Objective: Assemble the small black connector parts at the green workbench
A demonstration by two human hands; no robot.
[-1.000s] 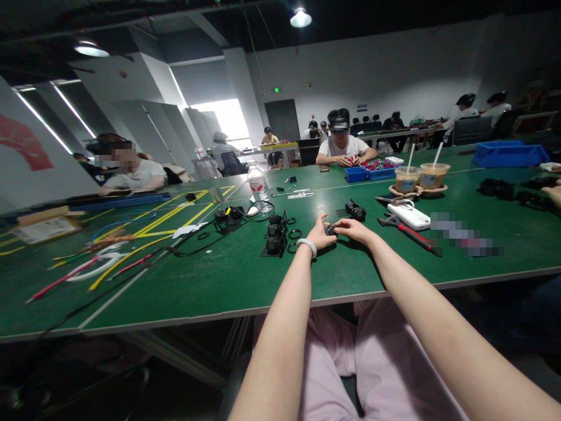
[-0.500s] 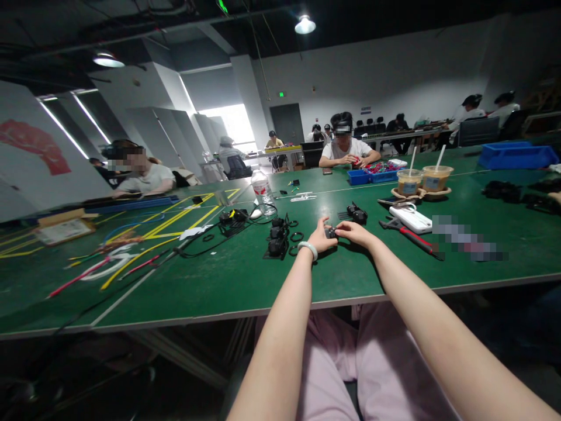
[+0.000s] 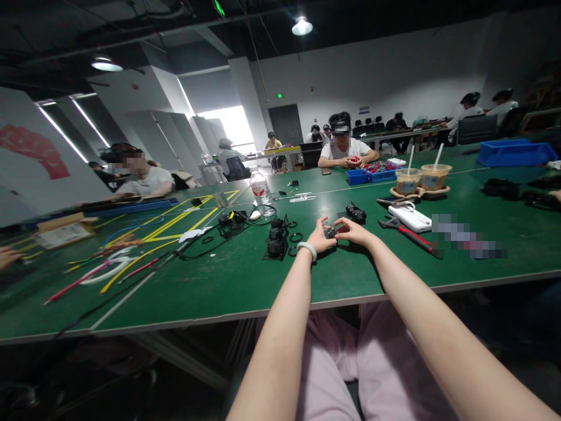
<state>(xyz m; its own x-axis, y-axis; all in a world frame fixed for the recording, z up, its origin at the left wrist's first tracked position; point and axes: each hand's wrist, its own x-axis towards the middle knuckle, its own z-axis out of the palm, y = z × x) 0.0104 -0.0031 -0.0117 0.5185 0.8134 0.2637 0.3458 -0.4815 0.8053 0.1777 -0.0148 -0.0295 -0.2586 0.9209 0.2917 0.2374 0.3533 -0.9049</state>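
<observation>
A small black part (image 3: 329, 233) is between my two hands, just above the green table (image 3: 245, 286). My left hand (image 3: 321, 237) is closed on it from the left, with a pale bracelet (image 3: 307, 251) at the wrist. From the right, the fingertips of my right hand (image 3: 352, 231) pinch the same part. Left of my hands stands a row of black parts (image 3: 277, 240), with black rings (image 3: 296, 237) beside it. Another black part (image 3: 356, 213) lies just beyond my right hand.
Right of my hands lie red-handled pliers (image 3: 418, 241), a white power bank (image 3: 409, 218) and two drinks (image 3: 433, 177) in a carrier. A bottle (image 3: 262, 193), black cables (image 3: 193, 252) and coloured tubes (image 3: 127, 269) are to the left. A person (image 3: 346, 149) sits opposite.
The fingers of my right hand have shifted slightly around the black part. Another person's hand has come in at the left edge. The view has moved a little.
</observation>
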